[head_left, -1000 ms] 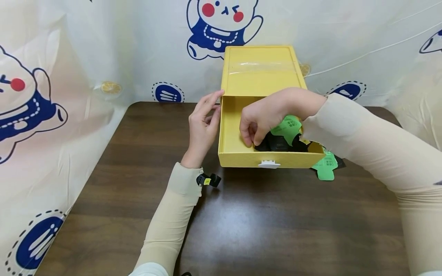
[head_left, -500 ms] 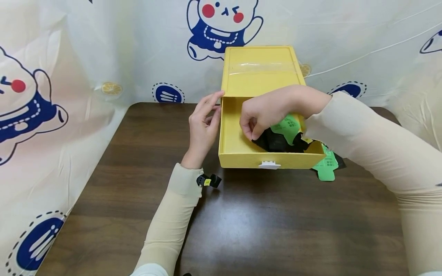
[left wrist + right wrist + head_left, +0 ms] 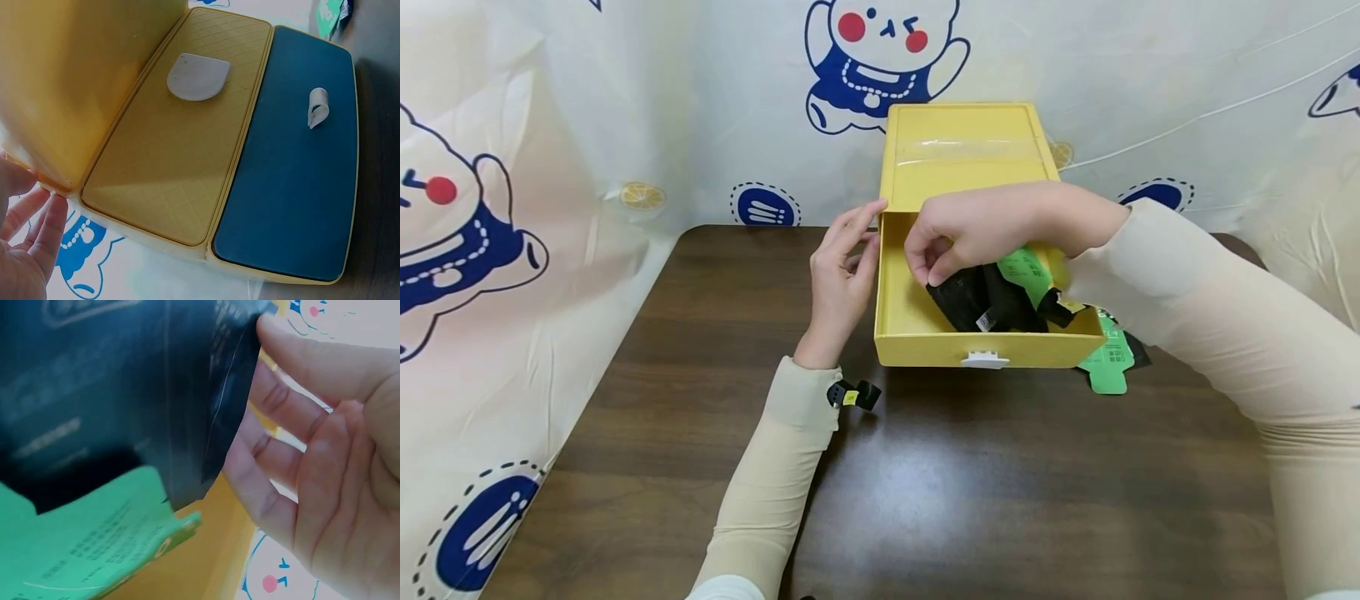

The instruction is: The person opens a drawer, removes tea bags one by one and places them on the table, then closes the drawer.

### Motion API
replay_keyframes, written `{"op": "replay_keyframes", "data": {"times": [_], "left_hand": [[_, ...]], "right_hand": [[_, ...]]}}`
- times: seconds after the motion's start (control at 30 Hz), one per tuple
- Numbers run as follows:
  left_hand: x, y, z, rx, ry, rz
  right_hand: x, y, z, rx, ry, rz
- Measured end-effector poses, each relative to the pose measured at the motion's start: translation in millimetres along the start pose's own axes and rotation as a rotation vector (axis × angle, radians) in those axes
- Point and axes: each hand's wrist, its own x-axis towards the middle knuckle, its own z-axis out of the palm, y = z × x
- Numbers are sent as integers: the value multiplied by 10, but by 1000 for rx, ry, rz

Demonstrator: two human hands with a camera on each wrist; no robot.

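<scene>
My right hand point(image 3: 955, 233) is over the pulled-out top drawer point(image 3: 898, 308) of a yellow drawer cabinet point(image 3: 970, 158). It pinches the edge of a black plastic packet point(image 3: 958, 298) between thumb and fingers. In the right wrist view the black packet point(image 3: 119, 394) fills the upper left, with printing on it that is too blurred to read. A green printed packet point(image 3: 1026, 271) lies beside it in the drawer. At the cabinet's left side my left hand point(image 3: 842, 275) has its fingers fairly straight, fingertips touching the yellow edge.
Lower drawer fronts, one yellow point(image 3: 169, 150) and one blue point(image 3: 294, 162), show in the left wrist view with white tabs. Another green packet point(image 3: 1107, 358) lies on the brown table point(image 3: 925, 475) right of the drawer. A printed curtain point(image 3: 737, 100) hangs behind.
My right hand has lifted slightly and moved left, drawing the black packet's edge up, so more of the packet shows, with a white label. My left hand has stayed in place.
</scene>
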Motion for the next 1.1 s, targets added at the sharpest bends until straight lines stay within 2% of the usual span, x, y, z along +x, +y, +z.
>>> {"op": "replay_keyframes", "data": {"times": [0.23, 0.37, 0.53, 0.7, 0.83, 1.1], "left_hand": [[-1, 0, 2, 5, -3, -11], [-3, -4, 7, 2, -1, -10], [-2, -4, 10, -1, -3, -16], [-7, 11, 5, 10, -2, -28], [-11, 18, 1, 16, 0, -24], [-10, 2, 0, 5, -10, -8]], "right_hand": [[-69, -54, -40, 24, 115, -22], [-97, -84, -51, 50, 179, -6], [-159, -137, -101, 24, 281, 16], [-260, -170, -156, 9, 354, 68], [-360, -147, -179, 48, 392, 127], [-618, 117, -240, 168, 486, 313]]}}
